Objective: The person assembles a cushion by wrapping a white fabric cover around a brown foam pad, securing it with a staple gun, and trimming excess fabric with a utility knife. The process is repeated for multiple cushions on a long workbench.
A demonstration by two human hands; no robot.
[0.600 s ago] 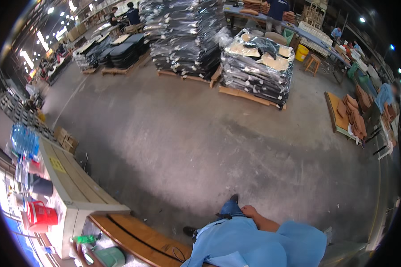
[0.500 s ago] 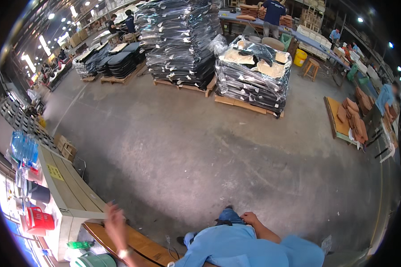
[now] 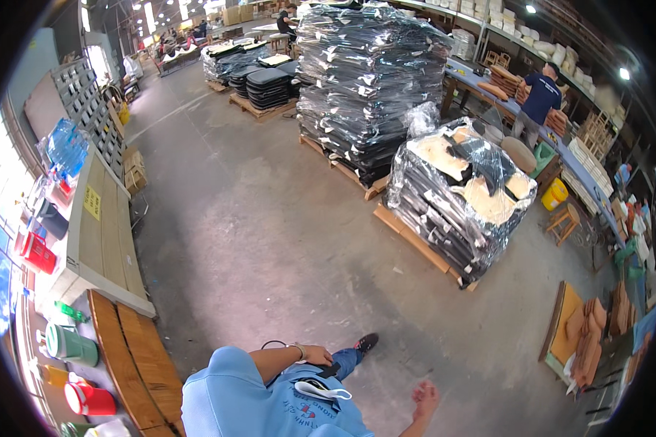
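Note:
My left hand (image 3: 316, 355), with a band at the wrist, hangs in front of my waist beside a black strap-like piece (image 3: 330, 369). Its fingers point down and are partly hidden, so whether they grip anything is unclear. My right hand (image 3: 425, 398) swings out to the right over the concrete floor (image 3: 270, 291), slightly blurred, its fingers loosely bent and apart with nothing in them. A white loop (image 3: 322, 390) lies across the front of my light blue shirt (image 3: 306, 411). One dark shoe (image 3: 366, 342) shows ahead of me.
Ahead right, a plastic-wrapped stack (image 3: 452, 197) rests on a pallet (image 3: 423, 244); a taller wrapped stack (image 3: 372, 87) stands behind. Along the left runs a cabinet (image 3: 106, 226) by a wooden bench (image 3: 135, 349) and jugs (image 3: 73, 346). A person (image 3: 539, 102) is at a long table (image 3: 583, 167).
My view has turned left and the wrapped stacks are nearer. The left hand has swung in from the bench to my waist, while the right has moved outward from my body.

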